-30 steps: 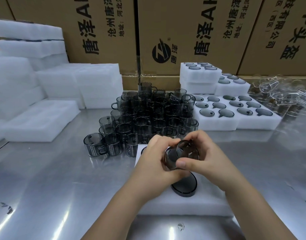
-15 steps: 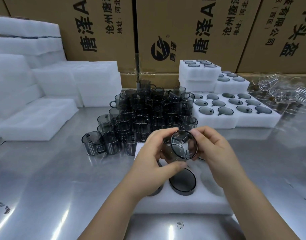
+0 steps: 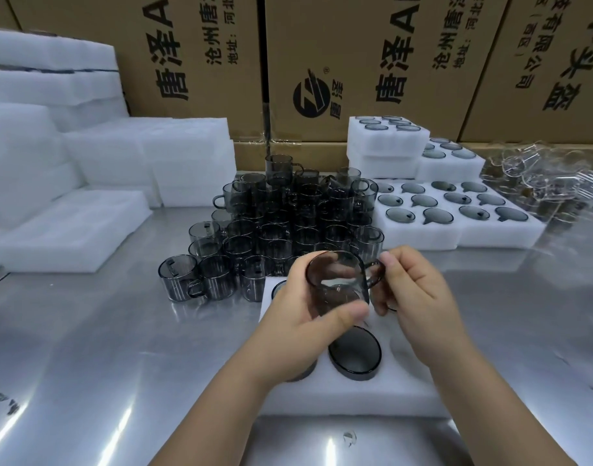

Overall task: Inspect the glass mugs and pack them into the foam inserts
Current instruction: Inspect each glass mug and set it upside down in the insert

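Holding the mug point(image 3: 338, 280) up over the foam insert point(image 3: 355, 400) at six o'clock of the view, the person has it in both hands. The left hand point(image 3: 298, 326) wraps the body, thumb pressed on the near wall and fingers point(image 3: 296, 275) curled round the far side, while the right hand point(image 3: 419, 297) pinches the handle, which sticks out at three o'clock of the mug. The open mouth tilts toward the camera, so this reads as the inspection step, not yet the packing. To do it well, I would turn the mug slowly by the handle, the left hand only steadying, so that light off the shiny table point(image 3: 120, 348) passes through every part of the wall, and check rim, base and handle joint for chips, cracks or bubbles; smoked glass hides flaws, so a full turn matters. Keep fingertips off the rim and the grip light but sure, since the glass is slick and more glass lies right below. Under the hands one dark mug point(image 3: 354, 353) sits in its pocket, and what looks like a free pocket point(image 3: 396, 348) lies just at three o'clock of it, the likely seat; handle and slot would need lining up before pressing down. Farther out, at twelve o'clock, a crowd of waiting mugs point(image 3: 288, 223) stands stacked on the table; at two o'clock lie filled inserts point(image 3: 456, 232), at ten o'clock piles of blank foam point(image 3: 103, 163), and cardboard boxes point(image 3: 322, 45) close the back.
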